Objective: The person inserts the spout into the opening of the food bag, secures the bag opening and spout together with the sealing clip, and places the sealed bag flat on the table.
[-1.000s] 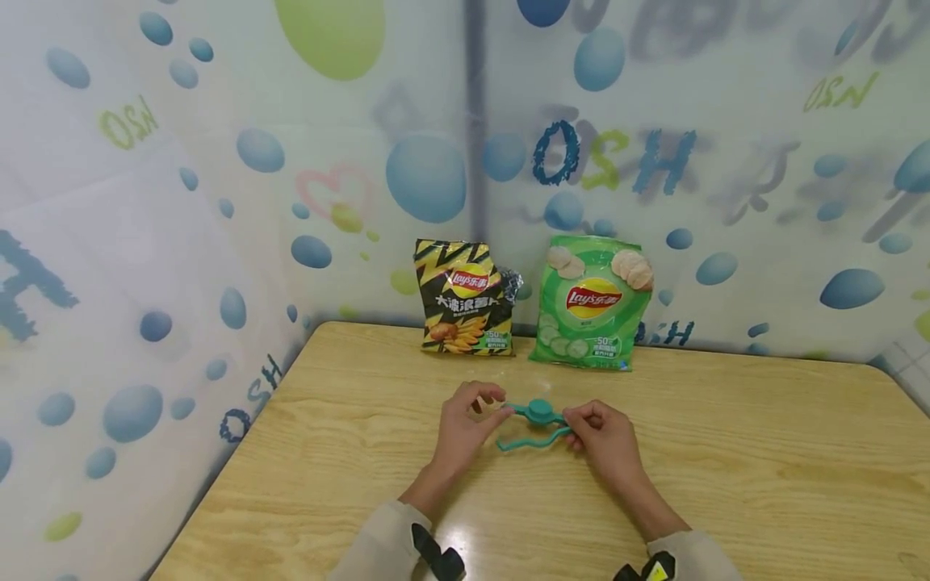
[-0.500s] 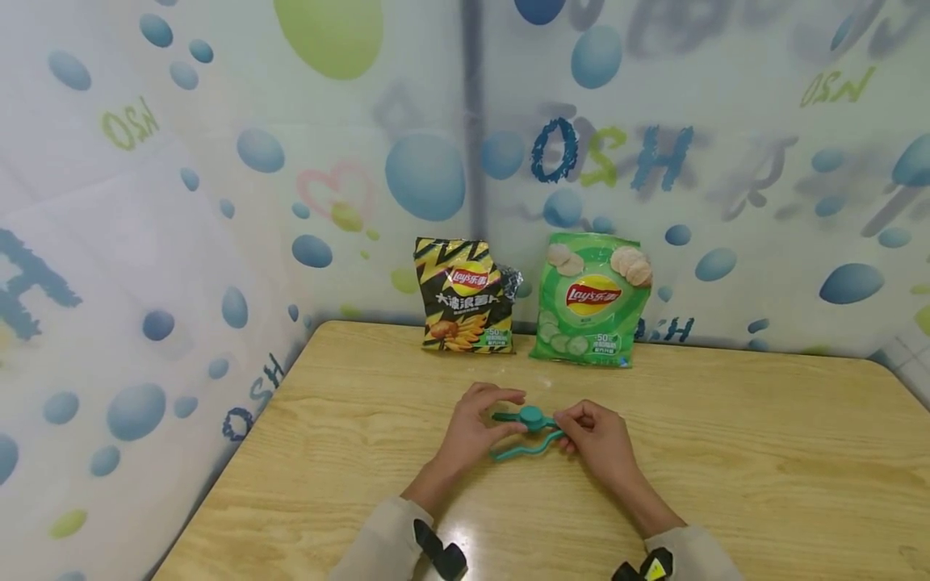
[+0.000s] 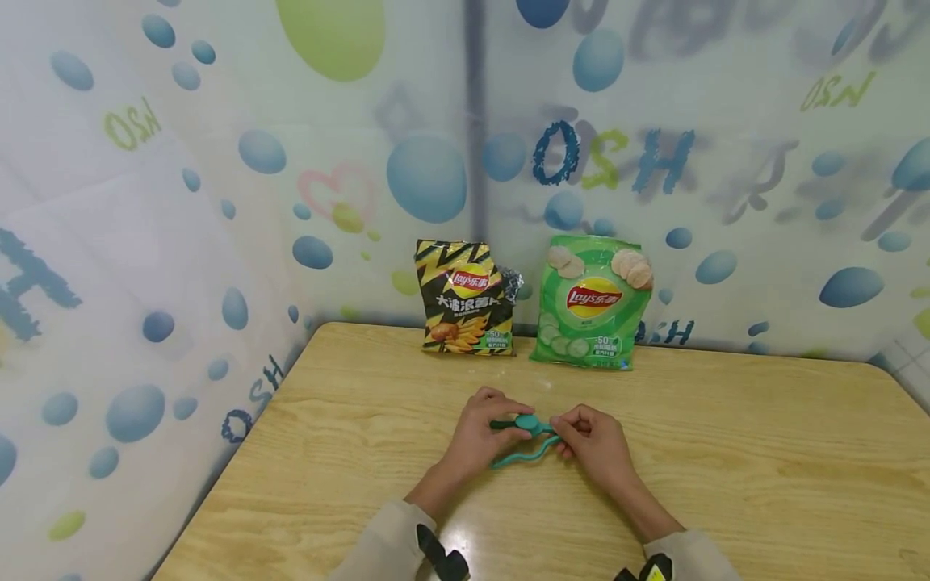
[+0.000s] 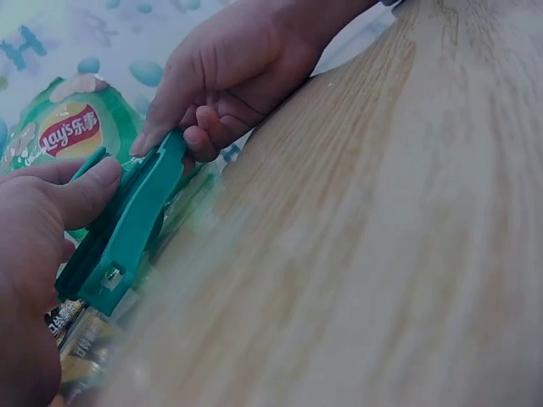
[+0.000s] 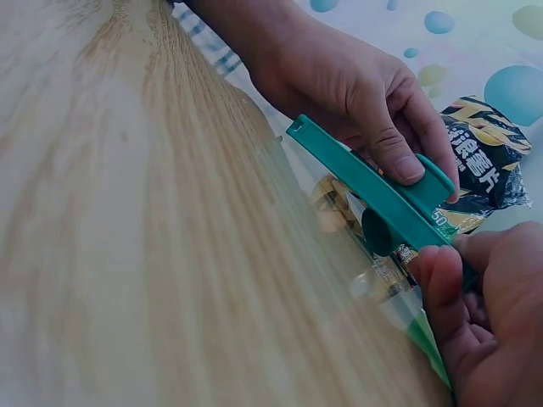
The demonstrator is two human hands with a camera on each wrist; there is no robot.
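Pinching a teal clip [image 4: 140,222] between them, the two hands work above the wooden worktop [image 3: 763,452], in from its far edge and closer to its left edge than its right. The left hand [image 3: 479,432] grasps the clip at its round cap [image 3: 528,423] with thumb and fingers; the right hand [image 3: 597,445] grips the end where the two arms seem to meet. The wavy arm stands apart from the capped one. Whether the clip touches the worktop I cannot tell.

Along the far edge, a black-and-yellow chip bag [image 3: 465,303] stands left of a green chip bag [image 3: 592,307], neither touched by a hand. Crinkled foil shows at the black-and-yellow one's right side.

The step in hand looks like handling the spread clip. The next move probably calls for a steady right-hand pinch while the left fingers control the loose arm.
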